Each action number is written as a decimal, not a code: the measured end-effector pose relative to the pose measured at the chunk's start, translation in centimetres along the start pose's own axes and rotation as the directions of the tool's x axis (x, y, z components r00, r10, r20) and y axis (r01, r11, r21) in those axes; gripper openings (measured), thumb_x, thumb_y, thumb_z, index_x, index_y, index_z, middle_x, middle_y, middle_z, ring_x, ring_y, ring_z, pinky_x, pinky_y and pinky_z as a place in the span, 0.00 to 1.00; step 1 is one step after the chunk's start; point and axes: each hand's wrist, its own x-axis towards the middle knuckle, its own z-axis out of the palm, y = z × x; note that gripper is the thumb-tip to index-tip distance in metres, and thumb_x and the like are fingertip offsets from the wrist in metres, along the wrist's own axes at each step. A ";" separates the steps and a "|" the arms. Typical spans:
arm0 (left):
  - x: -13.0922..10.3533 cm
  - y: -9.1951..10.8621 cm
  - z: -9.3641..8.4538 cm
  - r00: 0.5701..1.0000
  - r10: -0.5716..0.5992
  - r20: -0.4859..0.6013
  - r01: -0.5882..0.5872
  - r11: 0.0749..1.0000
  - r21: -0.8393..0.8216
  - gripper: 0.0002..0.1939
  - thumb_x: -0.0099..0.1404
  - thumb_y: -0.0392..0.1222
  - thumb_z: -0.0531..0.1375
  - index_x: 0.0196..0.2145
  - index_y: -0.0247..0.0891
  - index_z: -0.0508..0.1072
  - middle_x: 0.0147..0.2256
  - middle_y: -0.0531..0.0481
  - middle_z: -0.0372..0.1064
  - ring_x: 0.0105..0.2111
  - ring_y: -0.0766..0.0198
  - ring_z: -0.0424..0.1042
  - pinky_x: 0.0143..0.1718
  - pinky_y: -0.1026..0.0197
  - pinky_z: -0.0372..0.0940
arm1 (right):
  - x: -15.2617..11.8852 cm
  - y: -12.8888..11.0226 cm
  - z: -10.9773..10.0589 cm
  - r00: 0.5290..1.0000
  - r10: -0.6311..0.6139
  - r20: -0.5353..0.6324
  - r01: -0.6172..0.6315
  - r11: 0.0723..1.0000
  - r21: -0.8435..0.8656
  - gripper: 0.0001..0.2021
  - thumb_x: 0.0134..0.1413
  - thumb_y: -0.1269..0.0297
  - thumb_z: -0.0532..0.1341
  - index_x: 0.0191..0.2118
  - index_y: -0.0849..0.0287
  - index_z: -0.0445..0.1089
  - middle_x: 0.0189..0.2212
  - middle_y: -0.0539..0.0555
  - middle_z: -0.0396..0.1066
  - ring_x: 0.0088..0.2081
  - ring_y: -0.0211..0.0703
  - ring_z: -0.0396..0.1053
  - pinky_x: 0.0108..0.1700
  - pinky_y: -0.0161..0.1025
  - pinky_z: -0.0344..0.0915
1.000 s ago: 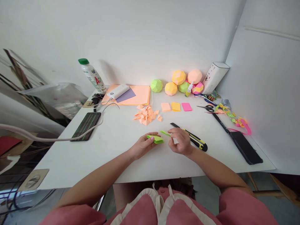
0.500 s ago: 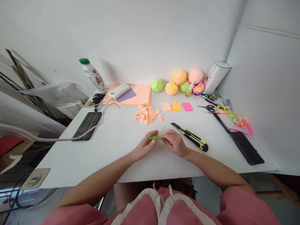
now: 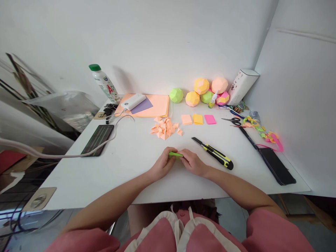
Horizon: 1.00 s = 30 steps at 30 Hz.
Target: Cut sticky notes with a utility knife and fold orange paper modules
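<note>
Hands closed tighter, green paper pinched flat

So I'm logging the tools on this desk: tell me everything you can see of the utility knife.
The utility knife lies flat on the white table, just right of the right hand and not touched by it. It is long and slim, with a black and yellow handle that looks like plastic. It lies diagonally, thicker butt end toward the near right, narrow dark tip toward the far left. Whether a blade is extended is too small to tell. Nothing rests on it.
</note>
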 end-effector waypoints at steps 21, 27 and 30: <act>-0.2 -0.4 0.4 0.999 0.039 -0.010 -0.039 0.997 -0.061 0.14 0.63 0.42 0.55 0.47 0.42 0.59 0.53 0.43 0.58 0.52 0.58 0.62 0.52 0.51 0.59 | -0.2 0.3 0.0 0.965 -0.263 0.013 0.259 0.943 -0.209 0.29 0.60 0.79 0.45 0.65 0.57 0.43 0.47 0.62 0.68 0.49 0.42 0.67 0.46 0.42 0.71; 0.0 -0.1 0.0 0.999 -0.050 -0.008 0.050 0.999 0.019 0.11 0.64 0.46 0.54 0.43 0.42 0.64 0.36 0.49 0.69 0.36 0.60 0.69 0.39 0.55 0.64 | 1.0 -0.8 -1.4 0.946 -0.322 0.023 0.309 0.882 -0.356 0.23 0.59 0.77 0.49 0.60 0.60 0.56 0.44 0.62 0.70 0.45 0.44 0.69 0.42 0.44 0.72; 0.0 -0.3 -0.2 0.989 -0.132 -0.064 0.127 0.989 -0.075 0.11 0.60 0.48 0.59 0.38 0.42 0.66 0.31 0.52 0.69 0.32 0.60 0.68 0.36 0.56 0.63 | 2.0 -4.4 -3.7 0.919 -0.395 -0.003 0.352 0.822 -0.448 0.17 0.57 0.76 0.53 0.52 0.60 0.65 0.43 0.62 0.71 0.46 0.48 0.69 0.43 0.47 0.71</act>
